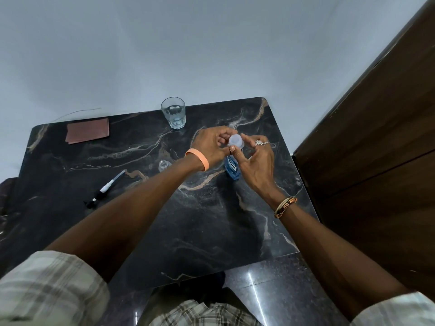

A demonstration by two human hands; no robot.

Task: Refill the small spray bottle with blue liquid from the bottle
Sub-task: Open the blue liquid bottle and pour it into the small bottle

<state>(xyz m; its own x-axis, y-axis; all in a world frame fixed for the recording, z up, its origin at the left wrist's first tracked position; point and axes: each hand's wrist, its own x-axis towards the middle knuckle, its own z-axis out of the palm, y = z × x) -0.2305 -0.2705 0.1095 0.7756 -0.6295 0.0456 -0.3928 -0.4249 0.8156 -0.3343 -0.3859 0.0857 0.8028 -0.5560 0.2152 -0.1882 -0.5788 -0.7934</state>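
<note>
A bottle of blue liquid (pixel 232 167) stands on the dark marble table (pixel 211 220), right of centre, with a translucent white cap (pixel 235 140) on top. My left hand (pixel 213 147) grips the bottle at its neck beside the cap. Thumb and forefinger of my right hand (pixel 255 161) pinch the cap from the right. The small clear spray bottle (pixel 164 164) stands open-topped left of the blue bottle, partly hidden behind my left forearm. Its black-and-white spray head with tube (pixel 106 189) lies on the table further left.
A drinking glass (pixel 173 112) stands near the table's far edge. A folded brown cloth (pixel 88 132) lies at the far left corner. A dark wooden door (pixel 376 149) rises close to the table's right side. A pale wall is behind the table.
</note>
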